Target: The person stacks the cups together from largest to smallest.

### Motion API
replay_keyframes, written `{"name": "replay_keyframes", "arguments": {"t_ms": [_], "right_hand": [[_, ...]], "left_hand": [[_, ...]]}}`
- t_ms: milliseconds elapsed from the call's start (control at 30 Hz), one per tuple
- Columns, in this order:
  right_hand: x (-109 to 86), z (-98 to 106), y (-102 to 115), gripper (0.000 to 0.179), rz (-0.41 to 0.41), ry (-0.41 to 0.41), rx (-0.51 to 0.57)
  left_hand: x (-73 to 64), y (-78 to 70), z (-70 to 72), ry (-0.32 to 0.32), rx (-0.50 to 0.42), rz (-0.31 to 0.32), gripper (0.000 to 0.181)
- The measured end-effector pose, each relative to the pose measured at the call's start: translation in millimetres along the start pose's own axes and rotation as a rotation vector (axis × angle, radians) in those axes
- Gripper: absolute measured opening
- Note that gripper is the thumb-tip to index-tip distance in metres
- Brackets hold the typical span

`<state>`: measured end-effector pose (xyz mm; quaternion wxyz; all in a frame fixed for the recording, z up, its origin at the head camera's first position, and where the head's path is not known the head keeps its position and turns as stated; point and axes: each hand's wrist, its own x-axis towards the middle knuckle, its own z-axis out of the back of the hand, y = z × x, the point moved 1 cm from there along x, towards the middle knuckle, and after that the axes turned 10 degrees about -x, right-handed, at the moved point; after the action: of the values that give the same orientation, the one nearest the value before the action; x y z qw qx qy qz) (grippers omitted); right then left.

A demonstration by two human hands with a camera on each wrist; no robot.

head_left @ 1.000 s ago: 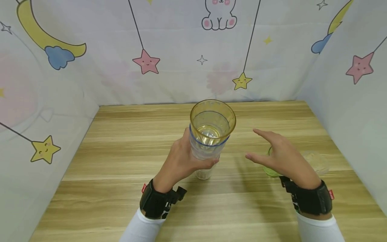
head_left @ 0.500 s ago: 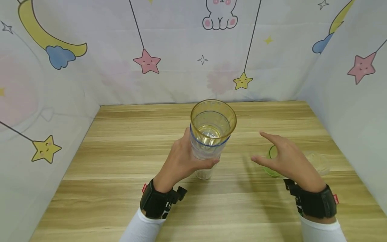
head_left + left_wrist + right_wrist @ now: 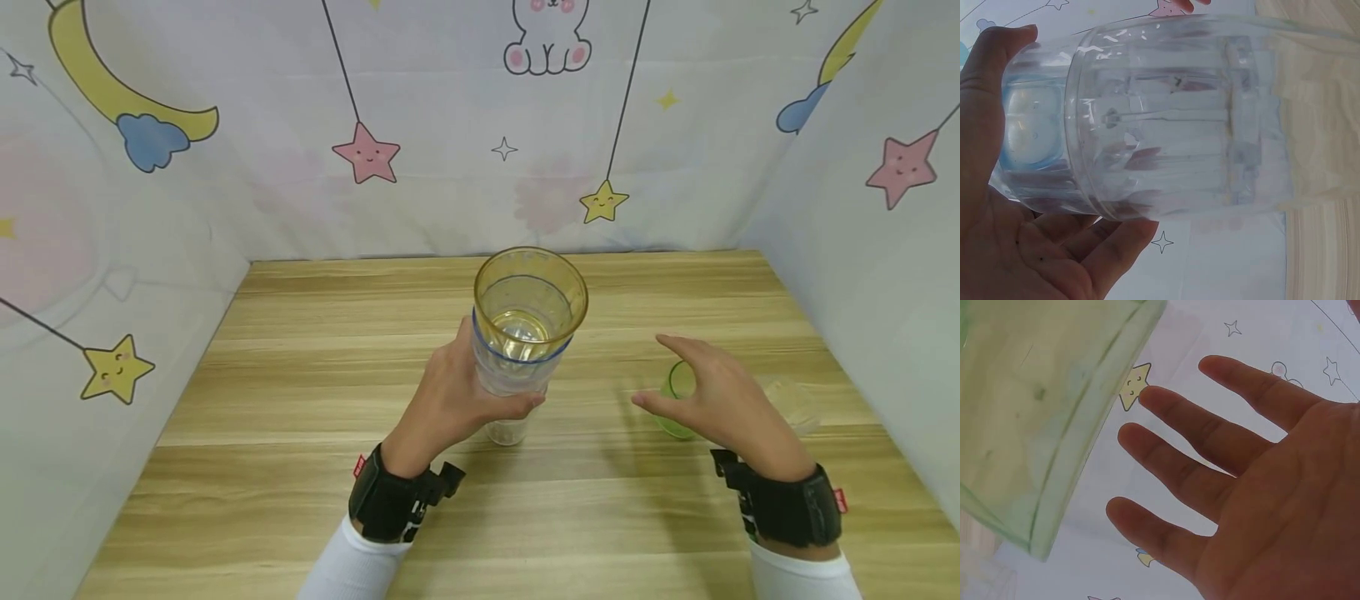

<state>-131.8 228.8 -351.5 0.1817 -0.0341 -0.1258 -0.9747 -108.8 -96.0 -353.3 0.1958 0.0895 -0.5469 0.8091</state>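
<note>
Head view: left hand point(image 3: 453, 392) wraps the tumbler stack point(image 3: 517, 379), near centre toward 4 o'clock; amber-rimmed tumbler point(image 3: 528, 296) seated in a blue-rimmed tumbler point(image 3: 521, 368). Can't tell if the base touches the tabletop point(image 3: 300, 433). Right hand point(image 3: 727, 404) spread, nothing held, between 3 and 4 o'clock from the stack. Right wrist view: green tumbler point(image 3: 1054, 412) just beside the fingertips, visible gap. Clear vessel point(image 3: 795, 407) at its 3 o'clock in head view. My take: stack's tall, so hold it upright, firm but not squeezed. Don't sweep the right hand sideways; the green rim is close.
</note>
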Motion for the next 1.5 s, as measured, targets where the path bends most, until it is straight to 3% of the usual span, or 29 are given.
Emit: {"name": "replay_keyframes", "arguments": {"t_ms": [567, 967, 1500], "right_hand": [[-1.8, -6.2, -8.1, 0.094, -0.045, 0.057, -0.06], [-2.7, -9.2, -17.5, 0.076, -0.095, 0.201, -0.03], [-3.1, -7.6, -17.1, 0.071, -0.123, 0.152, -0.047]], "left_hand": [[-1.1, -0.3, 0.8, -0.008, 0.001, 0.005, 0.092], [-0.9, 0.3, 0.7, -0.013, 0.02, 0.002, 0.094], [-0.7, 0.3, -0.2, -0.016, 0.021, 0.011, 0.089]]}}
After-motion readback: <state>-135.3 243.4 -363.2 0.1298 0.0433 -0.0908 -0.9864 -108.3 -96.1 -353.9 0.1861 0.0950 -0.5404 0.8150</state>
